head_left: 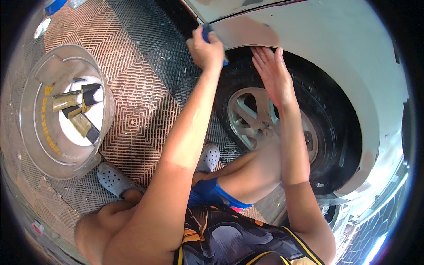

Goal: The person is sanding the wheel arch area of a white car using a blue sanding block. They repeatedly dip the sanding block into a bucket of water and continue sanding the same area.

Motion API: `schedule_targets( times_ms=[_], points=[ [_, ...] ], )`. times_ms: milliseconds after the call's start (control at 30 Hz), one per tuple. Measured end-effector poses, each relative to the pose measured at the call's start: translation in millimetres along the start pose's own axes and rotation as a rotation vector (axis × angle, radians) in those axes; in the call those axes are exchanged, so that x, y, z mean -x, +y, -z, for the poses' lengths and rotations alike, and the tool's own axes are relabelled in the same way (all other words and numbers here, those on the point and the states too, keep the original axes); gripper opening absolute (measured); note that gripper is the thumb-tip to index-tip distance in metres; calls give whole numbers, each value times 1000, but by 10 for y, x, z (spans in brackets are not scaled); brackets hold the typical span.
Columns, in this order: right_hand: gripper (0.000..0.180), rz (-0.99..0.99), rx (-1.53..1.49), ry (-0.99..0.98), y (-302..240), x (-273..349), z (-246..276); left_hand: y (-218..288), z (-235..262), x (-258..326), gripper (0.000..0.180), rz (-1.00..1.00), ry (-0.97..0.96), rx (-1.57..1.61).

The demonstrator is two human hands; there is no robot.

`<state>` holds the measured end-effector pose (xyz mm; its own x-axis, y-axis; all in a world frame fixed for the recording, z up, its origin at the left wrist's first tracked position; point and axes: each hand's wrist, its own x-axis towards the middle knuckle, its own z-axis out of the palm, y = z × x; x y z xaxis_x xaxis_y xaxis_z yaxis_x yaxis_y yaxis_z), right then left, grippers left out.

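My left hand (pixel 207 52) is closed around a blue block (pixel 206 32), held against the edge of a white car's body panel (pixel 318 26) just ahead of the wheel arch. Most of the block is hidden behind the fingers. My right hand (pixel 272 73) is open and flat, its fingers together and their tips at the upper lip of the arch. A dull brownish patch (pixel 251 33) marks the panel between and above both hands. Below the right hand sits the wheel, with a black tyre (pixel 318 99) and a silver alloy rim (pixel 240 104).
To the left stands a translucent bucket (pixel 37 128) holding white sudsy liquid and several black and olive-yellow pieces (pixel 80 121). Perforated mat tiles (pixel 137 101) cover the floor. My grey clogs (pixel 112 179) rest near the bucket and tyre. A blue object (pixel 55 6) lies far left.
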<state>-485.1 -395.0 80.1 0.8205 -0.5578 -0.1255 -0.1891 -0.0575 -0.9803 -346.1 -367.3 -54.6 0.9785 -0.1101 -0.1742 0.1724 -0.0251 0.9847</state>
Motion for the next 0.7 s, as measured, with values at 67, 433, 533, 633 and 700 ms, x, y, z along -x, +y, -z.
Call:
schedule_targets(
  times_ms=[67, 433, 533, 633, 700],
  points=[
    [89, 14, -13, -3, -21, -28, 32, -56, 7, -112, 43, 113, 6, 39],
    [101, -31, -133, -1, 2, -12, 67, 406, -30, 212, 36, -84, -19, 100],
    [101, -42, -114, 26, 2, -24, 83, 474, -37, 258, 39, -236, 0, 194],
    [101, -49, -133, 12, 59, -19, 87, 411, -49, 300, 41, -377, 14, 157],
    [101, -27, -102, 9, -12, -43, 35, 183, -22, 60, 41, -29, -37, -41]
  ],
)
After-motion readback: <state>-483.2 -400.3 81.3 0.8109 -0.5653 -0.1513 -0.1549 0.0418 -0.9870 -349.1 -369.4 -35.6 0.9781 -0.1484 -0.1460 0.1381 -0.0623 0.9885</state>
